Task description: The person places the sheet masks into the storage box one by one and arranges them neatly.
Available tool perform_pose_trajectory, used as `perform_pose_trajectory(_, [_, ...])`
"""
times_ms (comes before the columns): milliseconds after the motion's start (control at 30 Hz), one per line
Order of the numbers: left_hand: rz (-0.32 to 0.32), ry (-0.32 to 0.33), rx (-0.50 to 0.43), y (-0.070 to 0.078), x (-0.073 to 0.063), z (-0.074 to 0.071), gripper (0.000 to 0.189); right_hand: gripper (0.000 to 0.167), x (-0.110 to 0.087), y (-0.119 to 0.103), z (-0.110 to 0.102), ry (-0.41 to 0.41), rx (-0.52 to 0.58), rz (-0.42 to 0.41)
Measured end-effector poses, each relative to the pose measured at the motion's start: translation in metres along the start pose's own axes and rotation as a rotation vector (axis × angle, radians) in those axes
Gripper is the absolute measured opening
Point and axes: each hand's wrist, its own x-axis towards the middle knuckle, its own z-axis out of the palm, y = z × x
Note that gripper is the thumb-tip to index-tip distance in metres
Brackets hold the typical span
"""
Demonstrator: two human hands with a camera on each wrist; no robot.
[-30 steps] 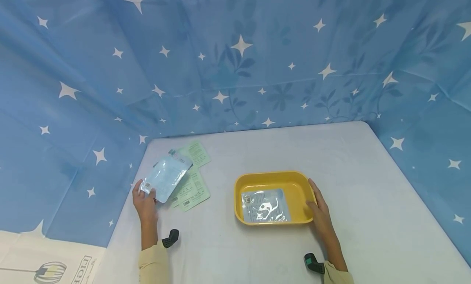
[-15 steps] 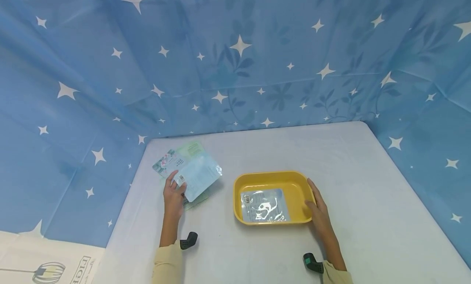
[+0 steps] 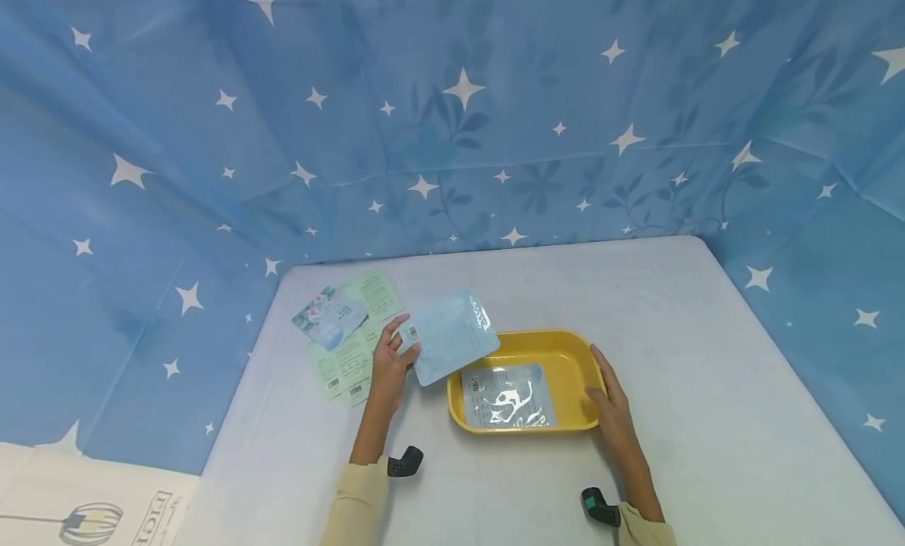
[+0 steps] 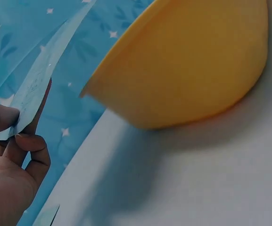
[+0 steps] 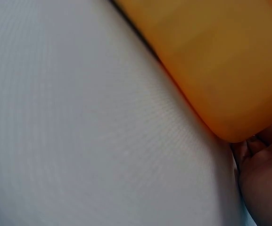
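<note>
My left hand [image 3: 387, 377] pinches a light-blue foil packet [image 3: 451, 338] by its lower left corner, thumb on one face and fingers behind. In the left wrist view the packet [image 4: 41, 84] stands edge-on, raised beside the yellow tray [image 4: 187, 70]. Its right part overlaps the tray's [image 3: 576, 369] left rim in the head view. Inside the tray a shiny light-blue packet [image 3: 488, 408] lies flat at the left. My right hand [image 3: 617, 420] grips the tray's right rim, thumb over the edge and fingers along the outside; in the right wrist view the fingers are partly hidden by the tray.
At the left of the white table [image 3: 665, 310] lie several pale green packets [image 3: 346, 365], overlapping. A blue packet with a floral print [image 3: 331, 316] rests on top of them. A blue star-patterned curtain [image 3: 467, 161] hangs behind the table and at its sides.
My left hand has lifted the light-blue packet off the pile and carried it right to the tray's left rim, uncovering the floral packet. The right hand and tray stay put.
</note>
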Motion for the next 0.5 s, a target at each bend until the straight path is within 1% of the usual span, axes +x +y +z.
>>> perform_pose_trajectory(167, [-0.007,-0.062,0.022,-0.004,0.001,0.018,0.057,0.064,0.001,0.002,0.001,0.002,-0.001,-0.004])
perform_pose_trajectory(500, [0.030,-0.164,0.049,-0.010,-0.001,0.036,0.057,0.066,0.003,0.003,0.000,0.004,-0.008,0.002])
